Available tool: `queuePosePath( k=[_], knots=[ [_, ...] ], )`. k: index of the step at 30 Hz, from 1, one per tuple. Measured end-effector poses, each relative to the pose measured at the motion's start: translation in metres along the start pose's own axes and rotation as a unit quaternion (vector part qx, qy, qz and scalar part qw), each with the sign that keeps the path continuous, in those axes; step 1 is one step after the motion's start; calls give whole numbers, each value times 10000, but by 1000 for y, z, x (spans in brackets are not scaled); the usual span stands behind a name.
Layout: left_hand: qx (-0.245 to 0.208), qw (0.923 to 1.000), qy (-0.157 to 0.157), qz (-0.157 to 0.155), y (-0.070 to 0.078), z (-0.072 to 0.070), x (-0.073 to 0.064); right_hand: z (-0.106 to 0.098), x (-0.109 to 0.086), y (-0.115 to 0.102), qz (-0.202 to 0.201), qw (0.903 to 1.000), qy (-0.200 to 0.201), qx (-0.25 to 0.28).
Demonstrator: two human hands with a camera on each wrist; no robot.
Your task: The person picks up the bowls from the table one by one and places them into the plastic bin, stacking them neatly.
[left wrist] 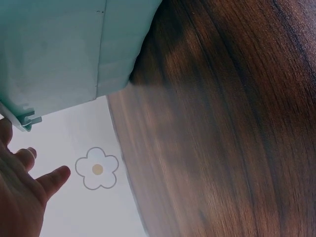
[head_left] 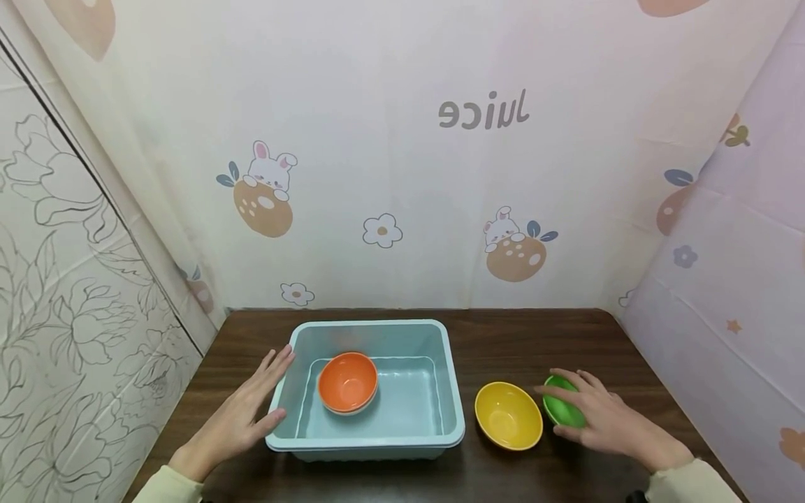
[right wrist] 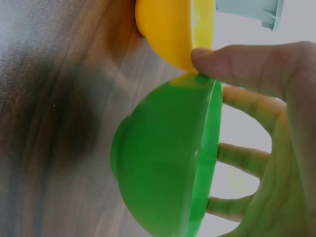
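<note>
In the head view my left hand (head_left: 242, 409) lies along the left side of a light blue plastic bin (head_left: 449, 391), its fingers straight and spread by the rim. An orange bowl (head_left: 348, 382) sits inside the bin, with a pale rim showing beneath it. At the right, my right hand (head_left: 613, 423) reaches over a green bowl (head_left: 562, 405), hiding part of it. The right wrist view shows the extended thumb (right wrist: 217, 61) at the green rim, overlapping the yellow bowl (head_left: 509, 417). The other fingers of that hand go down behind the green rim.
Dark wooden table (head_left: 352, 482) lies under everything. A printed curtain (head_left: 402, 175) rises behind its far edge, and more patterned fabric hangs at both sides. The yellow bowl stands between the bin and the green bowl.
</note>
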State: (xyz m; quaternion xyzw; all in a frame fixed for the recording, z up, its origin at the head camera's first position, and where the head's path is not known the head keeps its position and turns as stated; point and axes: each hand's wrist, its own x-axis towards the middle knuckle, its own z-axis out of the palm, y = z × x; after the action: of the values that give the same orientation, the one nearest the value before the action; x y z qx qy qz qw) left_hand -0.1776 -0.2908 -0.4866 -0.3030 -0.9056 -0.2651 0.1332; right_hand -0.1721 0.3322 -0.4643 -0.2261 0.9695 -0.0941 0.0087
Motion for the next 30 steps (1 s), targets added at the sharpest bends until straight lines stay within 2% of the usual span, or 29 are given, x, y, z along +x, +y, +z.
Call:
queuePosePath(
  k=[4, 12, 22, 30],
  knots=[
    [19, 10000, -15, 13, 0, -1, 1, -8, 6, -1, 27, 9998, -99, -190],
    [-8, 9999, -94, -87, 3, -2, 2, -23, 22, -8, 18, 9995, 40, -323],
    [-90, 9998, -96, -145, 3, 1, 1, -29, 38, -17, -52, 9993, 190, -311],
    [-182, 9998, -26, -44, 3, 1, 1, -31, 47, -25, -46, 9995, 211, -215]
  ],
)
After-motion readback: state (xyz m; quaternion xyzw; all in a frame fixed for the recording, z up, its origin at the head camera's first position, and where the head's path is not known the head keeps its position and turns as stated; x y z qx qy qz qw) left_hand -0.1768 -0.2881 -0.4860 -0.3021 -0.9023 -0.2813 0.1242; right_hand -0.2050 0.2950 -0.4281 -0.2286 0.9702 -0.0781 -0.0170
